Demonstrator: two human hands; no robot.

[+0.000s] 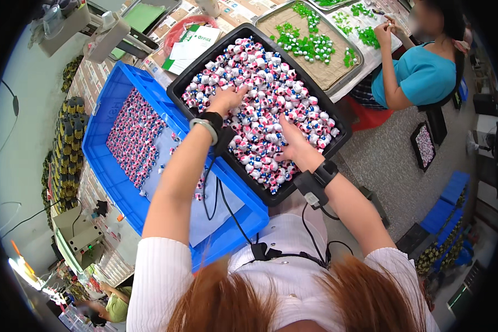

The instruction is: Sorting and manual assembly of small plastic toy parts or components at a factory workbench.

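A black tray (177, 94) is heaped with small white, pink and blue plastic figures (260, 105). My left hand (227, 100) reaches into the heap near the tray's left side, its fingers apart and partly sunk among the figures. On the right side of the same heap, my right hand (296, 144) is spread, thumb and fingers apart, touching the figures. Neither hand is closed round a piece. The tray overlaps the edge of a blue plastic bin (108, 91), where many similar figures (135, 138) lie in close rows beside a pale sheet (213, 221).
Beyond the black tray stands a metal tray (337, 83) with green and white pieces. At its right a co-worker in a blue top (426, 74) handles small items. White-and-green papers (193, 50) lie in a red basin. Black cables (221, 193) hang from my wrist bands.
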